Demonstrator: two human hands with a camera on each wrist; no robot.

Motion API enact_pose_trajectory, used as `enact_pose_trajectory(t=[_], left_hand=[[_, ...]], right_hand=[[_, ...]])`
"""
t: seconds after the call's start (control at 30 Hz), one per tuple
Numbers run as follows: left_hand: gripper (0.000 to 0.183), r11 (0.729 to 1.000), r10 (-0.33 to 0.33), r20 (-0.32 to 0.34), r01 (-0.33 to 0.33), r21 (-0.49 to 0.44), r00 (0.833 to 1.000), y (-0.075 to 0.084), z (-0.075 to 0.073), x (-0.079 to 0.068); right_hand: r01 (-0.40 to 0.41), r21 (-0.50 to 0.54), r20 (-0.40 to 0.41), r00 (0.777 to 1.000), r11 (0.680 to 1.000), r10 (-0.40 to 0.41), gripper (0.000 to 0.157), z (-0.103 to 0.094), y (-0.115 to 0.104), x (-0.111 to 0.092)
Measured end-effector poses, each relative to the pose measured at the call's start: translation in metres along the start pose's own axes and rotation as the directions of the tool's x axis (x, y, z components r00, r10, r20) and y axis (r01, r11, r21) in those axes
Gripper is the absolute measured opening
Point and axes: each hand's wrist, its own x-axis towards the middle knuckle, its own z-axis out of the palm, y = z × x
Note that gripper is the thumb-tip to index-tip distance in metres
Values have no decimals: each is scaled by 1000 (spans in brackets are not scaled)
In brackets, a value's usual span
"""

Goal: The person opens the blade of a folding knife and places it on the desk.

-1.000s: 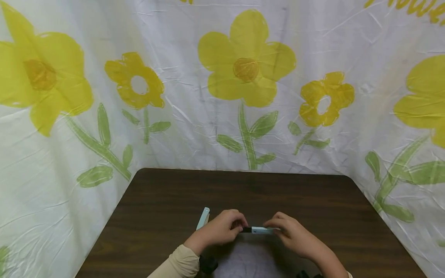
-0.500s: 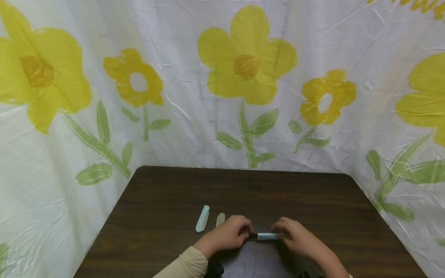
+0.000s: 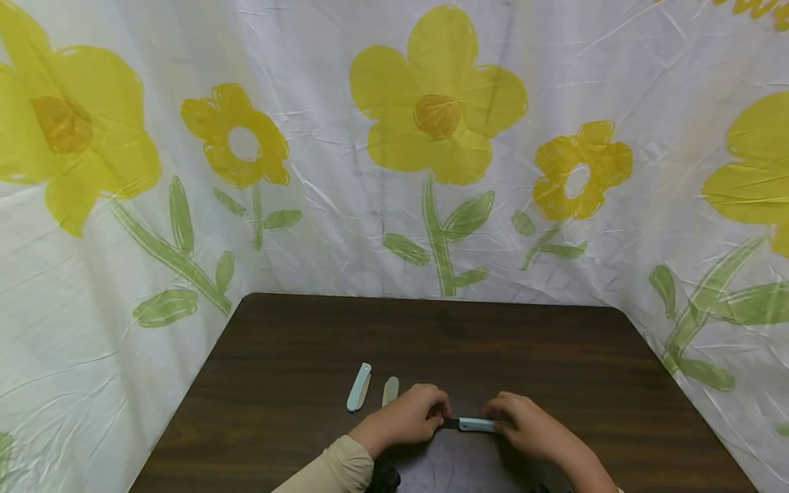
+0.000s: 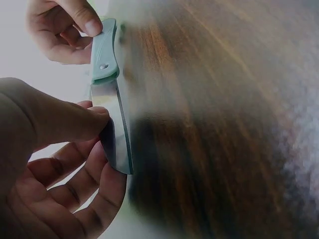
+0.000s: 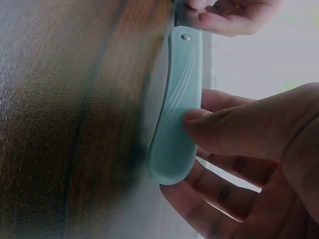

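An unfolded folding knife [image 3: 477, 425] with a mint-blue handle is stretched between both hands, low over the table. My left hand [image 3: 407, 416] pinches its blade [image 4: 115, 130] between thumb and fingers, the other fingers loosely bent beneath. At the other end, my right hand [image 3: 524, 426] holds the handle [image 5: 179, 99], thumb on its flat side and fingers behind. A metal rivet [image 5: 186, 37] shows where the blade meets the handle. Beyond the left hand lies a second light-blue folding item [image 3: 359, 388] with a cream edge. Beside it is a cream rounded strip [image 3: 391, 390], partly hidden by that hand.
The dark wood-grain table [image 3: 308, 342] has rounded far corners. White fabric with yellow flowers [image 3: 437, 116] hangs behind it and along both sides. A black device [image 3: 385, 479] sits at the left wrist by the beige sleeve [image 3: 339, 465].
Both hands, with the knife between them, have shifted a little right and toward the person. The cream strip has come into sight from behind the left hand. Their grips look the same.
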Motion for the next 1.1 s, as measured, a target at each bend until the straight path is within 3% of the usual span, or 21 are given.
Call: enact_pose_trajectory(t=[0.23, 0.47, 0.73, 0.9, 1.1], left_hand=[[12, 1000, 4, -8, -4, 10, 1000, 0, 2, -1], [8, 999, 13, -51, -11, 40, 999, -5, -1, -3], [4, 999, -37, -117, 33, -35, 992, -10, -17, -13], [4, 995, -84, -197, 70, -75, 977, -16, -28, -22], [6, 987, -159, -292, 151, -51, 943, -23, -34, -34]], right_hand=[[-11, 6, -13, 1000, 1000, 11, 17, 3, 1, 0], [-18, -58, -48, 999, 998, 16, 18, 4, 1, -2], [-27, -93, -61, 998, 995, 21, 19, 7, 3, 1], [-30, -95, -99, 995, 995, 20, 14, 8, 0, 4], [3, -108, -169, 985, 994, -21, 8, 10, -8, 10]])
